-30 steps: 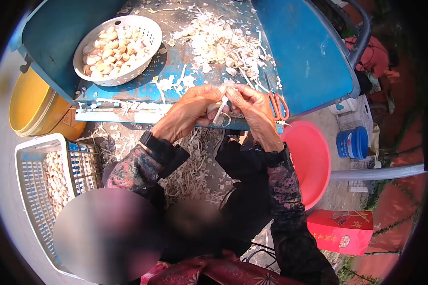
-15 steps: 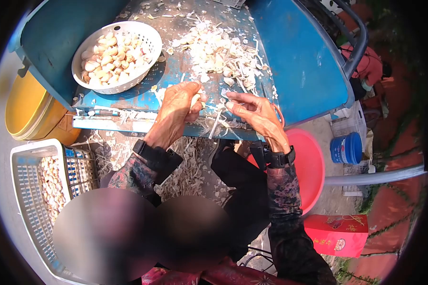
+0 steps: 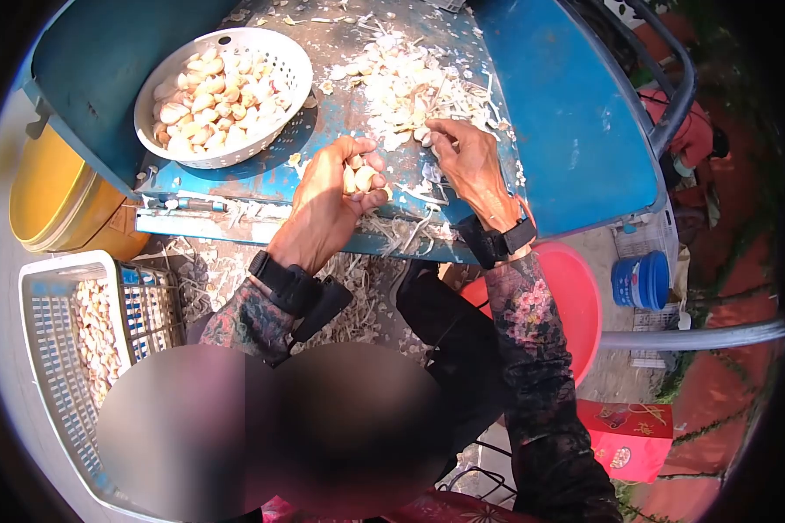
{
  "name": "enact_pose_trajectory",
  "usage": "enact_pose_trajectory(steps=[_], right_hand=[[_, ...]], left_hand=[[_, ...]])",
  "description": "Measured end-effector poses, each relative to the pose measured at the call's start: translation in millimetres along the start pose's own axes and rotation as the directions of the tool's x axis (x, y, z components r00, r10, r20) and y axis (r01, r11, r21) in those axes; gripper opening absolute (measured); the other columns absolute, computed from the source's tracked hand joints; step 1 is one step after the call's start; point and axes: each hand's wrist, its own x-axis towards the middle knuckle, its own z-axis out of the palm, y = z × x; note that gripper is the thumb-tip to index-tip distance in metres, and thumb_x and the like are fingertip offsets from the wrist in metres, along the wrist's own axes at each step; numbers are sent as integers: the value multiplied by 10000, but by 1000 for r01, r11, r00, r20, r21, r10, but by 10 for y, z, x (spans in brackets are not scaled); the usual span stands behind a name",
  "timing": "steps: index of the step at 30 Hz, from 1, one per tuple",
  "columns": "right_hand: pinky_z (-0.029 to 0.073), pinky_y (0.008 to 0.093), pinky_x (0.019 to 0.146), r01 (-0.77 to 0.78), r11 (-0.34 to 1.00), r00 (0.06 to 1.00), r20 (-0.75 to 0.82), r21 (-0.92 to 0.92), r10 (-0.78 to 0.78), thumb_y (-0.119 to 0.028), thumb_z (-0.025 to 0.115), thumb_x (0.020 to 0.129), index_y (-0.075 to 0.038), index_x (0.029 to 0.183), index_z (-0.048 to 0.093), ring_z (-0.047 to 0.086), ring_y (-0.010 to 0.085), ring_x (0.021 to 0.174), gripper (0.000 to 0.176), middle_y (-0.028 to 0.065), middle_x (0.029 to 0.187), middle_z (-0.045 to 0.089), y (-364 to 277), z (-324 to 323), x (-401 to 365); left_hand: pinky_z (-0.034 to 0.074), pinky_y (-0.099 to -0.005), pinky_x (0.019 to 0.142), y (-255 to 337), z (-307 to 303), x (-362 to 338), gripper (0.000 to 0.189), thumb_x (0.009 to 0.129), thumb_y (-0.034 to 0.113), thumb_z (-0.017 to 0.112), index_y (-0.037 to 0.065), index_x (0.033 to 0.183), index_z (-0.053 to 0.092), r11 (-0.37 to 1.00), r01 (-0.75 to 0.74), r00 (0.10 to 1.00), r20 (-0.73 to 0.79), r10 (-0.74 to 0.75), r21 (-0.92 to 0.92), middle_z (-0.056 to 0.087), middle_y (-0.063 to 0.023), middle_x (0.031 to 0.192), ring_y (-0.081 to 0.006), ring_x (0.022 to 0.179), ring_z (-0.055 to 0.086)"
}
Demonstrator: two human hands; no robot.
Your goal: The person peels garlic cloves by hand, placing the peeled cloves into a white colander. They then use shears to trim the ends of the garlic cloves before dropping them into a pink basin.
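Note:
My left hand is cupped around a few garlic cloves, above the front edge of the blue-sided work surface. To its right, my right hand pinches a small pale clove at the near edge of a pile of garlic cloves and skins. A white perforated bowl full of peeled cloves stands at the left of the surface. Loose skins and stems lie below and between my hands.
A white crate with more cloves and a yellow bucket are at the left. Right of my legs are a red basin, a red box and a blue bucket. Another person is at the upper right.
My right hand has moved up to the pile, its fingertips now on a clove. My left hand has turned and opened somewhat, showing the cloves in it. The view has shifted slightly.

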Motion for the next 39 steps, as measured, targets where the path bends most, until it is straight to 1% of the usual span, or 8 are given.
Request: enact_pose_trajectory(steps=[7, 12, 18, 20, 25, 31, 35, 39], right_hand=[[469, 443, 755, 102, 983, 969, 237, -150, -64, -144, 676, 762, -11, 923, 636, 592, 384, 873, 212, 194, 867, 628, 108, 145, 165], [463, 461, 745, 29, 970, 968, 250, -242, 33, -150, 680, 765, -11, 907, 643, 589, 383, 873, 202, 190, 806, 611, 18, 10, 117], [474, 443, 673, 184, 981, 977, 120, -67, -175, -110, 652, 763, 7, 813, 642, 601, 377, 760, 128, 202, 733, 597, -128, 79, 126], [476, 426, 686, 288, 929, 933, 289, -232, -217, -106, 650, 790, -2, 928, 662, 613, 362, 769, 173, 190, 797, 625, -129, 159, 198], [472, 437, 654, 289, 937, 903, 380, -197, -199, -123, 635, 789, 11, 875, 594, 602, 383, 752, 164, 216, 775, 608, -91, 151, 310], [469, 439, 610, 317, 864, 929, 310, -392, -200, -146, 630, 777, 4, 872, 582, 594, 394, 699, 183, 215, 741, 600, -73, 200, 177], [475, 432, 611, 337, 885, 928, 273, -321, -254, -141, 632, 767, 10, 864, 600, 598, 392, 678, 182, 226, 749, 610, -1, 175, 236], [490, 368, 594, 52, 989, 948, 317, -136, -6, -185, 678, 760, 14, 847, 632, 630, 281, 636, 223, 172, 745, 650, -60, 35, 319]], left_hand=[[429, -252, 500, 28, -3, -37, 94, 904, 131, 525, 42, 929, 540, 999, 27, 999, -23, -26, 37, 539, -33, 706, -132, 562, 517], [434, -250, 506, 39, 69, -88, 124, 902, 119, 516, 28, 983, 542, 997, 11, 997, -74, -5, 75, 559, -37, 753, -143, 610, 557], [395, -229, 459, 3, -22, -19, 154, 902, 107, 492, 11, 1020, 518, 998, 7, 1000, -2, -7, 56, 547, -46, 776, -140, 608, 535], [376, -221, 437, 18, -38, -20, 157, 901, 106, 490, 8, 1023, 512, 998, 9, 1000, 24, -10, 54, 540, -46, 776, -136, 595, 519], [335, -207, 403, 30, -33, -20, 158, 907, 114, 489, 9, 1025, 493, 998, 23, 1000, 5, -23, 52, 529, -47, 769, -125, 582, 495], [327, -197, 391, -10, -13, -22, 119, 914, 109, 482, 17, 989, 491, 998, 22, 1000, 14, -23, 50, 528, -45, 763, -122, 583, 495], [322, -212, 386, -25, -104, 45, 127, 898, 135, 528, 22, 954, 509, 1000, 22, 999, 37, -23, 13, 550, -56, 757, -122, 568, 508], [417, -222, 457, -2, -78, -22, 203, 930, 157, 488, -6, 1050, 508, 997, 4, 1000, 14, -5, 71, 603, -93, 855, -163, 665, 589]])
